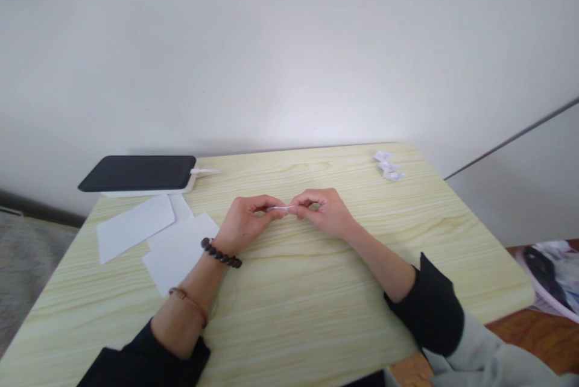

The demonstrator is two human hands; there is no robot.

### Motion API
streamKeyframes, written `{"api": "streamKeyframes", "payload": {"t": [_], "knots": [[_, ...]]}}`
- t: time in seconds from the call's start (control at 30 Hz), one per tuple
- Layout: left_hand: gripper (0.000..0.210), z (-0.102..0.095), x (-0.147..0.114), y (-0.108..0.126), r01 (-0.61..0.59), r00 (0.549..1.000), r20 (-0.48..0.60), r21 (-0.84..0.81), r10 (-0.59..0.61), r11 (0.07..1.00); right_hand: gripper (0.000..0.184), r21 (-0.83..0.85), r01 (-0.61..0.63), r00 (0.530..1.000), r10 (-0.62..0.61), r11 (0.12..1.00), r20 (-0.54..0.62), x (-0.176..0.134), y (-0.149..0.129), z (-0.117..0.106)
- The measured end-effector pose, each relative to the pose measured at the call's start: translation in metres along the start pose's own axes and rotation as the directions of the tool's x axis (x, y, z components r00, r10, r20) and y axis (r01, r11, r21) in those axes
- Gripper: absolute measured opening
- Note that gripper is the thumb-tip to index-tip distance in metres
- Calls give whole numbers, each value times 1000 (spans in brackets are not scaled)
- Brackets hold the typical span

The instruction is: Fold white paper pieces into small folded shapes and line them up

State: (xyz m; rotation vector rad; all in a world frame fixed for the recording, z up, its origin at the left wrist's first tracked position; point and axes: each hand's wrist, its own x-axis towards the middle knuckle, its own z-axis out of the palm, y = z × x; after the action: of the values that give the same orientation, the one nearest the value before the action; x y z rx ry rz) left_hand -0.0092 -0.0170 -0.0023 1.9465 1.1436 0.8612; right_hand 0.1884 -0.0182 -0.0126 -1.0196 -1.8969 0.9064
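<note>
Between my two hands, over the middle of the table point(280, 302), is a small thin piece of folded white paper point(281, 207), seen nearly edge-on. My left hand point(248, 218) pinches its left part between thumb and fingers. The fingertips of my right hand point(323, 211) are closed on its right end and almost touch those of the left. Most of the paper is hidden by the fingers. Several white paper sheets point(136, 227) lie loosely overlapped to the left of my left wrist, which wears a dark bead bracelet point(221, 253).
At the back left a black-screened phone point(140, 173) rests on a white base, with a white cable point(205, 171) plugged in. Small folded white paper pieces point(387, 166) sit at the back right. A wall borders the table's far edge. A filled bin point(554, 275) stands on the floor at right.
</note>
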Motion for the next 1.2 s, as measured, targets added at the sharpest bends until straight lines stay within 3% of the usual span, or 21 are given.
{"api": "streamKeyframes", "payload": {"t": [0.27, 0.67, 0.83, 0.93, 1.07, 1.2], "knots": [[28, 2, 1, 1, 169, 985, 73, -259, -155, 951, 19, 86, -91, 996, 91, 992, 0, 1, 1, -2], [28, 4, 4, 0, 292, 949, -38, -264, -313, 919, 28, 182, -243, 959, 264, 953, -101, 4, 9, 1], [34, 3, 4, -4, 216, 971, -60, -195, -231, 957, 38, 326, -278, 953, 301, 904, -23, 3, 14, 2], [41, 3, 4, -11, 97, 988, -123, -14, -98, 995, 43, 394, -278, 953, 304, 876, -4, 3, 16, 2], [40, 3, 4, -16, -69, 981, -167, 189, 101, 979, 38, 395, -275, 954, 301, 876, -3, 3, 15, 2], [33, 3, 3, -15, -144, 974, -142, 216, 177, 966, 34, 354, -265, 958, 286, 897, -7, 3, 14, 3]]}}
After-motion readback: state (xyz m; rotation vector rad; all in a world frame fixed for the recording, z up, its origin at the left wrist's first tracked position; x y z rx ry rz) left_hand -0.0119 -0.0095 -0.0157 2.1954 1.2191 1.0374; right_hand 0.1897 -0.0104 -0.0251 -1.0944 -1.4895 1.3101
